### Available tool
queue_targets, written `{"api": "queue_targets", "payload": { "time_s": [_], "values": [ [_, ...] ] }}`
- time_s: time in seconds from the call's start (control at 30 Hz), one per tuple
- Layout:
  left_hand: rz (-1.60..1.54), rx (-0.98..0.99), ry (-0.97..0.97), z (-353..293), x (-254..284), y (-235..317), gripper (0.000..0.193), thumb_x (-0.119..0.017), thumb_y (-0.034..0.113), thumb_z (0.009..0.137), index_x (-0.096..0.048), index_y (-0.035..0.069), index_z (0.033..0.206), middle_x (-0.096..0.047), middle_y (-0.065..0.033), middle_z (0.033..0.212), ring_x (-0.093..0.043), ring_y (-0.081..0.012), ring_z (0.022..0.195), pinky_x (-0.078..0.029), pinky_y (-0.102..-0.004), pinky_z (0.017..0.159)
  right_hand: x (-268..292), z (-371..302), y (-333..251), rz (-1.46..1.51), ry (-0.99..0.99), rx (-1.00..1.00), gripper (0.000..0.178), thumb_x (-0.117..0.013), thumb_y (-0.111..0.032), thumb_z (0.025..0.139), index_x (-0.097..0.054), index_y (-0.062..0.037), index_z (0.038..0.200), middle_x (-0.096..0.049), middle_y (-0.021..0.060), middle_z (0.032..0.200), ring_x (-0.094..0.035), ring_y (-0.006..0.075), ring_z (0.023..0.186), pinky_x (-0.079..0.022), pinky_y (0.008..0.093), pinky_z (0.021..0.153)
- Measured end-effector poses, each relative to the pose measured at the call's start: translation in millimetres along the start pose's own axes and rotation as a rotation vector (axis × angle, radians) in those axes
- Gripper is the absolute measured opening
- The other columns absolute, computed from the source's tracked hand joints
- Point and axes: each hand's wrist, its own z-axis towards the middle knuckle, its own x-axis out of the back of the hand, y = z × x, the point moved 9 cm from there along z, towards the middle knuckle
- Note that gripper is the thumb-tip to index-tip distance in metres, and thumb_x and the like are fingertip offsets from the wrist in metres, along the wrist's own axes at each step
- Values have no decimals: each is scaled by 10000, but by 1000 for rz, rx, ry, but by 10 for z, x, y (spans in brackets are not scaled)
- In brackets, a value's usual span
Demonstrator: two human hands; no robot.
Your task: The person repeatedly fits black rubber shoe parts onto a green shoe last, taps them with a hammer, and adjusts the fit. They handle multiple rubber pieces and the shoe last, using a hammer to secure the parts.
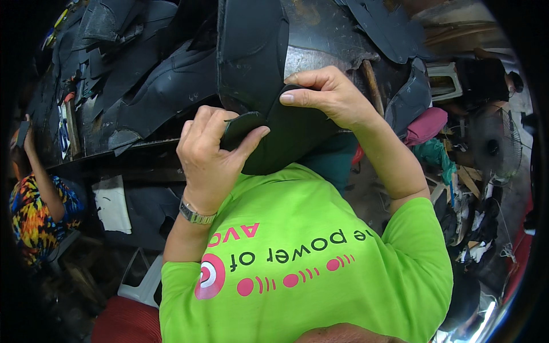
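Note:
A large black sheet-material piece (pixel 251 51), with stitched or seamed edges, hangs over the near edge of the worktable (pixel 314 28) toward my lap. My left hand (pixel 207 151), with a metal wristwatch, is closed on one flap of it, the thumb lying on top. To the right, my right hand (pixel 326 96) pinches another edge of the same piece between thumb and fingers. Between the two hands the material dips into a fold. More flat black cut pieces (pixel 166 86) lie heaped on the table to the left.
Scissors (pixel 63 134) and a wooden-handled tool (pixel 72 126) lie at the table's left. A wooden handle (pixel 373 87) rests right of my right hand. A co-worker in a colourful shirt (pixel 37 214) sits at far left. A pink cushion (pixel 426 127) and a fan (pixel 494 146) are at right.

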Motion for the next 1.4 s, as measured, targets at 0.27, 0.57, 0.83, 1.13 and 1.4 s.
{"api": "queue_targets", "payload": {
  "time_s": [0.27, 0.57, 0.83, 1.13, 1.4],
  "values": [
    [-74, -73, 110, -192, -37, 12, 333, -926, 136, 636, -660, 77, 829, -619, -55, 726, -607, -229, 618, -465, -314, 545, 31, 198, -56, -424, -191, -134, 637, -683, -628, 866, -618, -39, 632, -434, -48, 591, -414, 48, 568, -328, 260, 529],
    [-85, -248, 109, -356, 8, 179, 384, -903, -24, 607, -653, 40, 891, -684, -89, 799, -661, -217, 670, -517, -278, 613, -192, 279, 36, -470, -247, -113, 752, -597, -634, 930, -382, -89, 459, -256, -44, 488, -267, 66, 457, -213, 292, 423],
    [-226, -139, 58, -317, -106, 123, 329, -861, -42, 699, -630, 29, 922, -718, -108, 870, -692, -193, 732, -544, -266, 695, -150, 219, 37, -388, -226, -124, 693, -609, -513, 975, -380, -93, 475, -250, -71, 524, -232, 42, 501, -196, 290, 442],
    [-302, 139, 52, -324, -163, -93, 280, -841, -31, 733, -649, 37, 925, -716, -86, 859, -695, -193, 714, -536, -260, 661, -148, 271, 129, -303, -245, -134, 652, -621, -451, 995, -388, -124, 482, -247, -96, 543, -207, 35, 524, -188, 292, 456],
    [-135, -195, 44, -261, -74, 169, 361, -768, -116, 607, -632, 31, 907, -714, -99, 903, -697, -264, 824, -550, -335, 741, -171, 304, 18, -388, -166, -137, 679, -625, -529, 964, -400, -126, 466, -254, -85, 518, -214, 41, 492, -181, 290, 439]
  ]
}}
